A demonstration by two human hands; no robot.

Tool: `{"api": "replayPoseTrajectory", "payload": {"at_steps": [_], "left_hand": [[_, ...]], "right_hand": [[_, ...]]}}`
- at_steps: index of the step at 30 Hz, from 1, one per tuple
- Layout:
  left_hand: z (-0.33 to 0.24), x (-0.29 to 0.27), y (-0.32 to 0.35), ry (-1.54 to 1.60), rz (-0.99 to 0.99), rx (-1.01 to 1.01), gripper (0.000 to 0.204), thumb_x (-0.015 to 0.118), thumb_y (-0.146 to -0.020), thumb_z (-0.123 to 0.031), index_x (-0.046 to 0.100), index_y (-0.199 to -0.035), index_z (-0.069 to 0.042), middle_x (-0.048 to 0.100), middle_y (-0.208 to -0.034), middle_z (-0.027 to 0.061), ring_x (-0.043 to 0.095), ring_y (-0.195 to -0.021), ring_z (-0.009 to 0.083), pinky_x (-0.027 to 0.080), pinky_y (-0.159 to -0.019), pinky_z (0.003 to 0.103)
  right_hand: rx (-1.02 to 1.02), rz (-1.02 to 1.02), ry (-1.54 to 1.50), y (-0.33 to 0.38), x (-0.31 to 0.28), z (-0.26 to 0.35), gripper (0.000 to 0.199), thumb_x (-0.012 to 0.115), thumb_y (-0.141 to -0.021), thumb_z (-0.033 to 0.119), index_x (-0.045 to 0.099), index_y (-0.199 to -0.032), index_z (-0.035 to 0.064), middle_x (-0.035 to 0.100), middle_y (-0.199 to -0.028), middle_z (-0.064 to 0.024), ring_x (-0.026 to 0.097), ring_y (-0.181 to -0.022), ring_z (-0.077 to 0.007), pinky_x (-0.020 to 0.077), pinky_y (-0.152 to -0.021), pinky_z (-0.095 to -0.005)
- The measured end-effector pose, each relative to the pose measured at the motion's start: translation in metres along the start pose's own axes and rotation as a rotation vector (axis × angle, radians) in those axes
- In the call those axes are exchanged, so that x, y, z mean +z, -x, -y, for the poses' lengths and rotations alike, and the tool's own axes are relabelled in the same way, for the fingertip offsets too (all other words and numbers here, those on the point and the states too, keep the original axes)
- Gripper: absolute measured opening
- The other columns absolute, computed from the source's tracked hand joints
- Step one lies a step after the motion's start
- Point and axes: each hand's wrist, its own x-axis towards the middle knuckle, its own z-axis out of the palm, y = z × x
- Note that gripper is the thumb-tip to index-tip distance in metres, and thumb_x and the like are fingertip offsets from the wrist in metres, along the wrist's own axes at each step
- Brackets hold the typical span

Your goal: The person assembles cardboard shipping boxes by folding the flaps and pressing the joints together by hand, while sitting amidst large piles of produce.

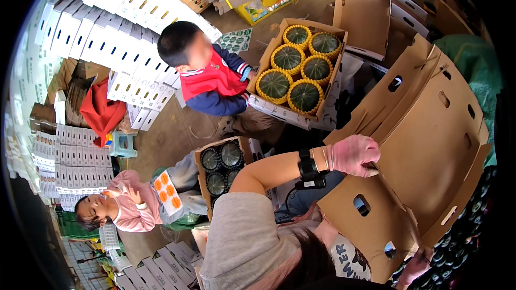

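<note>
Observed from the floor: one brown cardboard box (424, 147), open, at right, directly before the worker. Left hand (353, 156), pink-gloved: fingers curled tight over the box's left edge. Right hand (417, 266), likewise gloved, is at its near corner; finger opening cannot be told. Farther, leftward, a carton (279, 110) holds six netted squashes (316, 68).

Left grip (353, 156) on brown carton (432, 139)
</note>
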Motion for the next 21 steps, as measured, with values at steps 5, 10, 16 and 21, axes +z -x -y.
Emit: {"api": "replayPoseTrajectory", "payload": {"at_steps": [5, 10, 16, 21], "left_hand": [[0.002, -0.008, 0.001, 0.013, 0.058, 0.085, 0.032, 0.079, -0.071, -0.023, 0.054, -0.085, -0.009, 0.052, -0.075, 0.0088, 0.056, -0.072, 0.0319, 0.046, -0.061, 0.041], [0.001, -0.039, 0.0, -0.147, 0.358, 0.224, 0.064, 0.077, -0.067, -0.024, 0.052, -0.124, -0.007, 0.056, -0.093, 0.0131, 0.058, -0.092, 0.0334, 0.048, -0.079, 0.044], [-0.005, -0.06, 0.001, -0.322, 0.697, 0.158, 0.115, 0.082, -0.055, -0.047, 0.03, -0.149, -0.005, 0.054, -0.124, 0.0164, 0.047, -0.127, 0.0345, 0.038, -0.104, 0.048], [-0.012, -0.048, 0.012, -0.283, 0.586, 0.097, 0.12, 0.082, -0.056, -0.061, 0.03, -0.148, -0.004, 0.053, -0.126, 0.0181, 0.045, -0.129, 0.0399, 0.039, -0.105, 0.046]], "right_hand": [[-0.026, 0.023, -0.08, 0.001, -0.002, -0.006, 0.017, 0.058, -0.099, 0.011, 0.055, -0.087, 0.0002, 0.048, -0.078, -0.0063, 0.046, -0.07, -0.0164, 0.0449, -0.068, -0.0289], [-0.005, 0.014, -0.106, -0.002, -0.002, -0.003, 0.017, 0.058, -0.099, 0.01, 0.055, -0.086, 0.0, 0.049, -0.077, -0.0057, 0.047, -0.07, -0.0148, 0.0446, -0.066, -0.0288], [-0.039, 0.006, -0.067, -0.006, -0.003, 0.014, 0.013, 0.058, -0.096, 0.005, 0.053, -0.085, 0.0, 0.048, -0.076, -0.0062, 0.046, -0.069, -0.0158, 0.044, -0.065, -0.029], [-0.043, -0.016, -0.085, -0.01, -0.002, 0.02, 0.013, 0.058, -0.095, 0.003, 0.052, -0.084, 0.0004, 0.045, -0.075, -0.0055, 0.043, -0.067, -0.0153, 0.0404, -0.062, -0.0287]]}}
